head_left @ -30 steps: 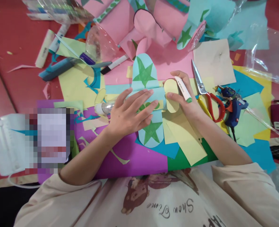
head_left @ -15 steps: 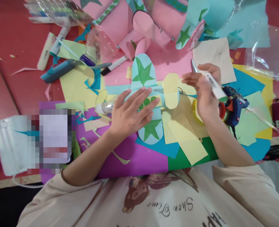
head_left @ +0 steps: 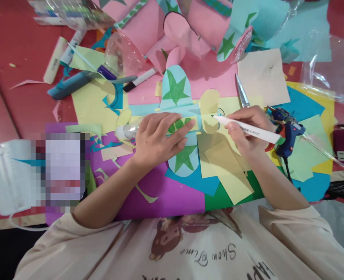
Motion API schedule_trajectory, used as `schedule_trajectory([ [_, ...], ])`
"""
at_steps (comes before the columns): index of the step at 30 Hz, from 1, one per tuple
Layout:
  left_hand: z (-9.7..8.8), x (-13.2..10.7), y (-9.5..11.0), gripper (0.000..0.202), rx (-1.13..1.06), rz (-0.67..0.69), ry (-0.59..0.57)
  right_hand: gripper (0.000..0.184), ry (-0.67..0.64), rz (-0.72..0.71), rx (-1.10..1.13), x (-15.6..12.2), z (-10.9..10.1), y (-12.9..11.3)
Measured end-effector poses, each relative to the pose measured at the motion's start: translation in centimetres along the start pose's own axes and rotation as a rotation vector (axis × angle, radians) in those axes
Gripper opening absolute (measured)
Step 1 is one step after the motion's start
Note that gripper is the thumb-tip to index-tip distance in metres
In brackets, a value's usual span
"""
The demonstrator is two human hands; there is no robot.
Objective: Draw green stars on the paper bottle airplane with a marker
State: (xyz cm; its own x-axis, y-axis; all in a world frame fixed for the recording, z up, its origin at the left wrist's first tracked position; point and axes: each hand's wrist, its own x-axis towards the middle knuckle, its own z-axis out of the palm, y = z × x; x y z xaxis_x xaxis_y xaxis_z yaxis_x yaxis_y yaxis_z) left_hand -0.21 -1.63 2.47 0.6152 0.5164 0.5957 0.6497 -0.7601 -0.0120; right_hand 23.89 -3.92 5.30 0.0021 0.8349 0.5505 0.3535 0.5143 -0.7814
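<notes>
The right hand has swung leftward, fingers clamped on a marker, its tip at the yellow tab on the winged bottle's right end; contact is unclear. Marking seems in hand, calling for steadiness. The left hand, fingers apart, covers the bottle's middle. Beyond, the scissors' handles are mostly hidden.

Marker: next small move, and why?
Probably a short stroke on the yellow piece: the right hand holds the marker with its tip at that piece, while the left hand lies across the light-blue paper, likely steadying it.
</notes>
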Motion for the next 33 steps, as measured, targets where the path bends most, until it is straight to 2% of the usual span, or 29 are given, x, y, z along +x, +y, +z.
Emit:
schedule_trajectory([
  [6, -0.06, 0.23, 0.03, 0.039, 0.075, 0.059, 0.060, 0.004, -0.080, 0.006, -0.147, 0.04, 0.19, -0.85],
  [12, -0.07, -0.12, -0.07, 0.037, 0.058, 0.013, -0.044, 0.003, -0.119, 0.005, -0.124, -0.08, 0.57, -0.63],
  [14, -0.03, -0.18, -0.07, 0.038, 0.023, 0.001, -0.031, 0.002, -0.120, 0.001, -0.139, -0.20, 0.57, -0.50],
  [17, -0.01, -0.16, -0.06, 0.037, 0.035, 0.015, 0.012, 0.004, -0.110, 0.003, -0.164, -0.25, 0.50, -0.43],
  [22, 0.00, -0.17, -0.13, 0.035, 0.056, 0.005, -0.050, 0.004, -0.054, -0.012, -0.183, -0.08, 0.38, -0.37],
  [27, 0.01, -0.08, -0.14, 0.037, 0.041, 0.023, 0.016, 0.007, 0.004, -0.015, -0.205, -0.05, 0.27, -0.08],
  [33, -0.02, 0.04, -0.07, 0.039, 0.018, 0.006, 0.002, 0.007, 0.040, -0.024, -0.205, 0.12, -0.05, -0.11],
])
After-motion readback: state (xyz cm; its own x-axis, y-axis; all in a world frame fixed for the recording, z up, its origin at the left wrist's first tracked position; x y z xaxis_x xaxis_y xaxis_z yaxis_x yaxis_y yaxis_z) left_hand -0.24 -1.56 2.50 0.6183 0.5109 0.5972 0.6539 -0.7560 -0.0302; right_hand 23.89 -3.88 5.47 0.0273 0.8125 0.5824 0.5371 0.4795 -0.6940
